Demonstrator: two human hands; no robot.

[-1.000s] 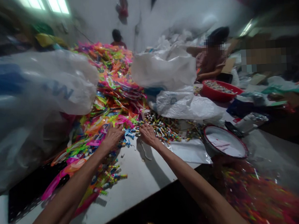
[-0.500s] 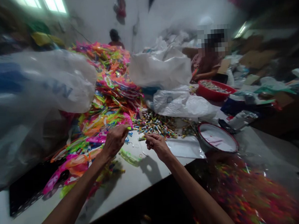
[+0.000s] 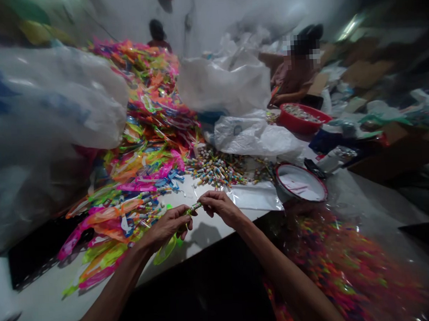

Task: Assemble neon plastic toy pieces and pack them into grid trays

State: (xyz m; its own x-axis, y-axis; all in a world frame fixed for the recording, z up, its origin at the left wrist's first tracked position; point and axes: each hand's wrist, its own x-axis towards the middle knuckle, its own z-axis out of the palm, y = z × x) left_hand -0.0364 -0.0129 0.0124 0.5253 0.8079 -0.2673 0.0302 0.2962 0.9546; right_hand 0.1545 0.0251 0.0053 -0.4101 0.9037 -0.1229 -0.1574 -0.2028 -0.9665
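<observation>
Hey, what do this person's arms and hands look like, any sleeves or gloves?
The left arm and right arm are bare as far as the picture shows, with no sleeves in view. The left hand and right hand wear no gloves, and no watch, bracelet or ring shows. Blur hides finer marks.

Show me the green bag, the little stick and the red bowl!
green bag [image 3: 165, 249], head view, on its wide lower end.
little stick [image 3: 195, 207], head view, on its uncovered middle.
red bowl [image 3: 290, 174], head view, on the bare white inside, near the far rim.
</observation>
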